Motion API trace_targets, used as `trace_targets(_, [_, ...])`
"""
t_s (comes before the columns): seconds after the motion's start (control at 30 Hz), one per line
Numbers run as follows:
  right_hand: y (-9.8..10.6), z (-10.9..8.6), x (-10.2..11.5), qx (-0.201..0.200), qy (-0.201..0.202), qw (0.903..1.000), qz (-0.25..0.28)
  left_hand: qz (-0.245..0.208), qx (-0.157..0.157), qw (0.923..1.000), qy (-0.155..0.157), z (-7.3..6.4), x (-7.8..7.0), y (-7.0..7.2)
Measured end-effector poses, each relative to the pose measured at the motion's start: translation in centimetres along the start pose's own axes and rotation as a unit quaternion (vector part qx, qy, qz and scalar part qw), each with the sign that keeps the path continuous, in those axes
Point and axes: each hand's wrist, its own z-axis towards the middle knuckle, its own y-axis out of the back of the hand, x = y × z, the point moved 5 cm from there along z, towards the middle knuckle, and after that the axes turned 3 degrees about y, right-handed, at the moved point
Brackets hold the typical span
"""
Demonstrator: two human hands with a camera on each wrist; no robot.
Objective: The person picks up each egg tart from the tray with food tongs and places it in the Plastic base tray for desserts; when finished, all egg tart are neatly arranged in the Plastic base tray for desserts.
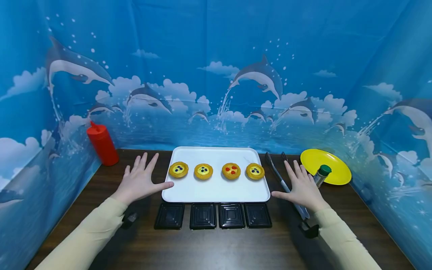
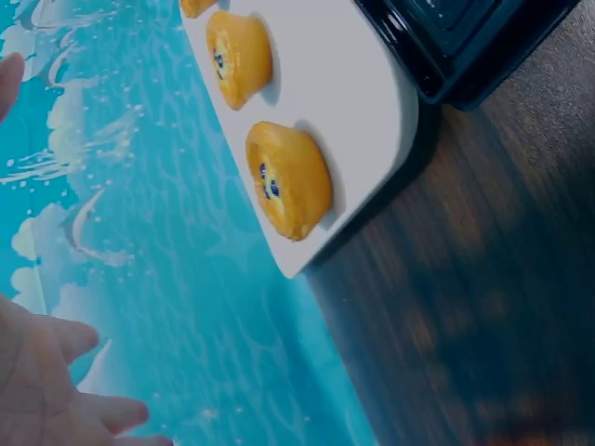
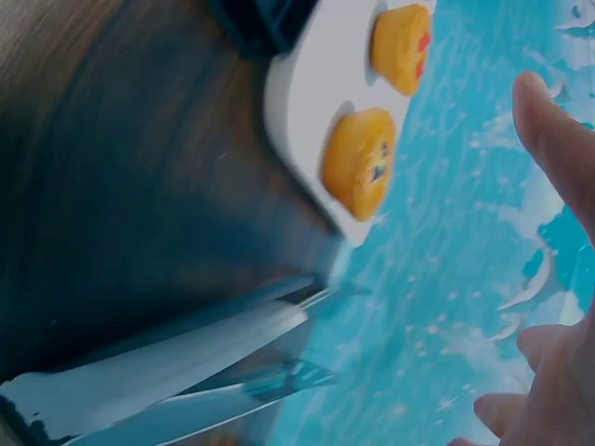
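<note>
Both hands hover with fingers spread and hold nothing. The left hand [image 1: 138,183] is at the left end of a white tray [image 1: 216,193], its thumb close to the rim. Over a pair of tongs [image 1: 281,180] with grey handles, the right hand [image 1: 302,187] points its thumb at the tray's right edge. Along the tray sit several egg tarts: one tart [image 1: 178,170] at the left with dark berries, another tart [image 1: 203,171], a tart with red pieces [image 1: 231,171], and a dark-berry tart [image 1: 255,171] at the right.
Several small black square trays [image 1: 203,216] line the near side of the white tray. A red squeeze bottle [image 1: 102,145] stands at the back left. On the right, a green-capped shaker [image 1: 322,175] is in front of a yellow plate [image 1: 327,165]. A dolphin-print curtain [image 1: 216,75] surrounds the dark wooden table [image 1: 216,251].
</note>
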Motion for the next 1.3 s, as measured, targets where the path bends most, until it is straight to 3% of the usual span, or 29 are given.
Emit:
trace_targets(0.27, [-0.9,0.7,-1.6,0.022,-0.028,0.9993,0.004,-0.020,0.009,0.9998,0.002,1.0,0.4,-0.8])
trace_targets(0.43, [-1.9,0.8,-2.9,0.049,-0.052,0.9973,0.016,-0.058,0.030,0.9975,0.025,1.8,1.0,-1.7])
trace_targets(0.7, [-3.1,1.3,-4.6,0.076,-0.093,0.9899,0.075,-0.117,0.063,0.9892,0.061,3.4,2.4,-3.2])
trace_targets(0.97, [-3.7,1.9,-6.2,0.073,-0.124,0.9871,0.069,-0.143,0.113,0.9793,0.090,4.5,2.8,-4.8])
trace_targets(1.1, [-4.2,2.1,-6.8,0.085,-0.145,0.9827,0.077,-0.164,0.140,0.9690,0.120,4.7,3.3,-5.5])
trace_targets(1.3, [-5.1,2.4,-7.2,0.106,-0.169,0.9753,0.095,-0.237,0.163,0.9442,0.160,5.3,3.9,-6.9])
